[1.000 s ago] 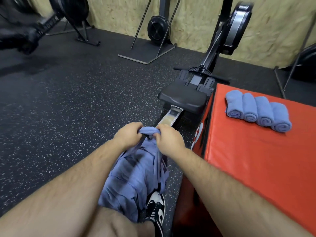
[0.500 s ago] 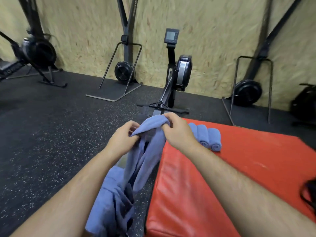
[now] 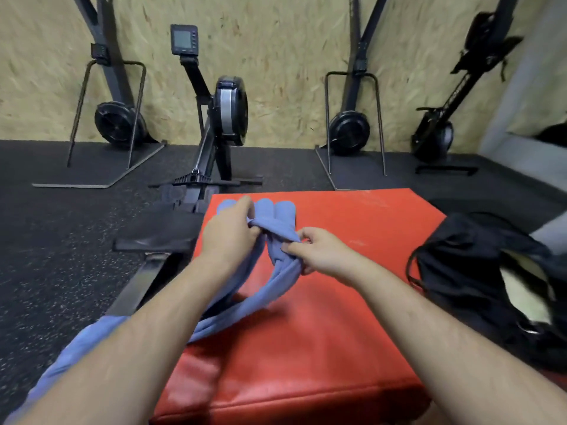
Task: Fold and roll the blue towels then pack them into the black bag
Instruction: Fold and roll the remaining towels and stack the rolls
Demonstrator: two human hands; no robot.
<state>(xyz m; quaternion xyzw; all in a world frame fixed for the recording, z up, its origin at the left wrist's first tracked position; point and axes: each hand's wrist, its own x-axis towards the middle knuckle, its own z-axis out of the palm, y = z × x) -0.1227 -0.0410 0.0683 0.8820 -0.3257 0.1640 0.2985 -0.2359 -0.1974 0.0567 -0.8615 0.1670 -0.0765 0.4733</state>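
A loose blue towel [image 3: 276,277] hangs bunched between my hands over the red padded box [image 3: 322,332]. My left hand [image 3: 228,231] grips its upper edge. My right hand [image 3: 319,251] pinches the same edge a little to the right. The towel's tail trails down to the left, under my left forearm. Several rolled blue towels [image 3: 277,210] lie side by side at the box's far edge, partly hidden behind my left hand. The black bag [image 3: 478,271] sits open at the box's right side.
A rowing machine [image 3: 214,142] runs along the floor left of the box, its seat [image 3: 156,234] close to the box's edge. More upright machines [image 3: 349,124] lean on the wooden wall behind. Dark speckled rubber floor [image 3: 61,240] spreads to the left.
Both hands have carried the towel up from my lap and rightward over the red box. My hands have drawn apart along the towel's edge. The view has swung right, bringing the black bag in.
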